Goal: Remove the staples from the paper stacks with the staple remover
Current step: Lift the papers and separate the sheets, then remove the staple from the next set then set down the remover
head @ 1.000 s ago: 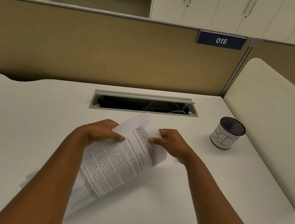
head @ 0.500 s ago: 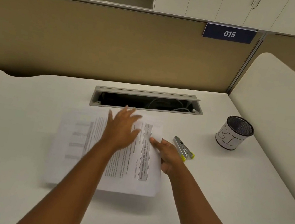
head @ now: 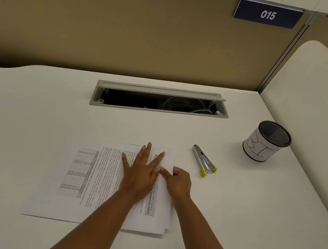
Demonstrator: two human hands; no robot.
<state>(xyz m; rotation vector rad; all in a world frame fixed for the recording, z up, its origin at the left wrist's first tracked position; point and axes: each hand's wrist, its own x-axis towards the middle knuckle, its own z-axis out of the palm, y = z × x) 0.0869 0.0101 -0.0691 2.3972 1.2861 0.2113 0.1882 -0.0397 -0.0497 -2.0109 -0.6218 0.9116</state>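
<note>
Stack lies flat on desk before us, printed side up. We see no staple; too small to tell. Our left hand presses flat on stack, fingers spread, gripping nothing. Our right hand rests curled at stack's right edge, fingertips on paper, nothing held. Remover lies just right of stack, untouched. Cup farther right. Step, we judge: steadying stack. Next: right hand takes remover.

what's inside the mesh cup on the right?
The mesh cup looks empty from the head view: only dark mesh shows on the far inner wall. The near rim hides the bottom, so small items there can't be ruled out. It stands clear of the staple remover.
</note>
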